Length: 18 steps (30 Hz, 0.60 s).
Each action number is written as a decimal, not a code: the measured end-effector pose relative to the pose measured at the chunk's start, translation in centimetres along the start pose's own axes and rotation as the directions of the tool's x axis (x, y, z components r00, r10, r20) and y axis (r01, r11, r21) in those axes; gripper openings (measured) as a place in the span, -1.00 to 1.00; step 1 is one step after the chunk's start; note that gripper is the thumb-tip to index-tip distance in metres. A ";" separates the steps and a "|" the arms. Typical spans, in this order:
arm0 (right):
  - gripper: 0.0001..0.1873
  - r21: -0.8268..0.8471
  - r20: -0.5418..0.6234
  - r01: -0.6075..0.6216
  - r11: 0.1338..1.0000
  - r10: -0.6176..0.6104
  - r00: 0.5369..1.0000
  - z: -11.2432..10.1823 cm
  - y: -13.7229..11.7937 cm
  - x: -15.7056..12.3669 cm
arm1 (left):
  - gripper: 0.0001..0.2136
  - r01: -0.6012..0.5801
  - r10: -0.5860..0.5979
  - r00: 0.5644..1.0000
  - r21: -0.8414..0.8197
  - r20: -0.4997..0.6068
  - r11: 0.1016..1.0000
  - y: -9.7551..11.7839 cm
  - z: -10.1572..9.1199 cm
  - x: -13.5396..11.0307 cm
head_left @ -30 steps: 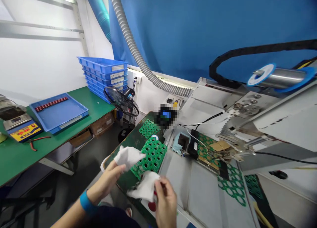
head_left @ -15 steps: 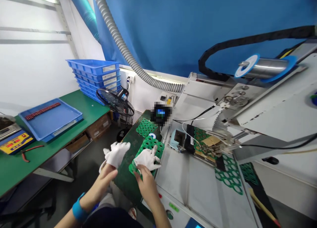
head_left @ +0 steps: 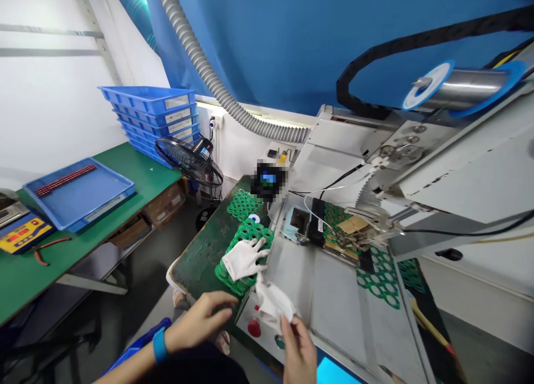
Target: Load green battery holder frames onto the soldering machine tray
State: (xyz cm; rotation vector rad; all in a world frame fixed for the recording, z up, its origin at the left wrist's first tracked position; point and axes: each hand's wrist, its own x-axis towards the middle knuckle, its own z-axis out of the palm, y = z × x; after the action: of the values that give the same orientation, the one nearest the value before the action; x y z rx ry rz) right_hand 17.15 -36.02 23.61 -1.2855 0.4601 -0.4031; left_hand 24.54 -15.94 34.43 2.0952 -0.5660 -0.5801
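Looking straight down, a crumpled white glove [head_left: 273, 301] is seen pinched by the right hand [head_left: 298, 353], fingers closed on the cloth just above the control panel [head_left: 263, 331] of a white machine [head_left: 337, 136]. The left hand [head_left: 200, 317] is held open and empty, fingers loosely curved, with a blue wristband [head_left: 159, 344] around that wrist. A red button [head_left: 253, 328] is set into the panel right beside the pinched glove.

A second glove [head_left: 244, 259] is laid flat on a green perforated plate [head_left: 252, 231], and that plate is resting on a dark green board [head_left: 200, 261]. Another green plate [head_left: 243, 205] is placed just behind it, next to a pixelated box [head_left: 269, 179] that's too blurred to make out.

Over on the machine, bits of cardboard [head_left: 352, 224] are sitting in the bed, with more green plates [head_left: 377, 275] lying beside them. A solder spool [head_left: 459, 86] is mounted up top, and a grey corrugated hose [head_left: 196, 61] is run along the wall.

Off to the left, a green table [head_left: 142, 170] is set up with a blue tray [head_left: 79, 192] holding a red strip, plus pliers [head_left: 45, 247] and a yellow-panelled scale [head_left: 25, 234]. Stacked blue trays [head_left: 148, 108] and a fan [head_left: 187, 161] are placed at the far end.
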 end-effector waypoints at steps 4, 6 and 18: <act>-0.54 -0.517 0.038 0.395 0.760 -0.440 0.897 -1.8 1.0 3.4 | -0.47 0.142 -0.133 0.984 0.075 -0.116 0.987 -4.9 1.1 3.3; -0.45 -0.664 0.284 0.486 0.568 -0.410 0.867 -1.9 1.8 4.5 | -0.51 0.093 -0.069 0.986 0.153 -0.154 0.984 -5.8 1.5 4.9; -0.43 -0.382 0.139 0.153 0.911 -0.108 0.985 1.2 2.8 -1.4 | -0.89 0.012 0.275 0.916 0.705 -0.293 0.709 -6.7 3.2 9.2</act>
State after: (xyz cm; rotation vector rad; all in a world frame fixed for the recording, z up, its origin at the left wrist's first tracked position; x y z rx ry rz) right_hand 16.66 -33.68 21.30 -1.7277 0.3682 -0.3565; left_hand 31.13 -19.80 25.35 2.7503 -0.7827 0.1955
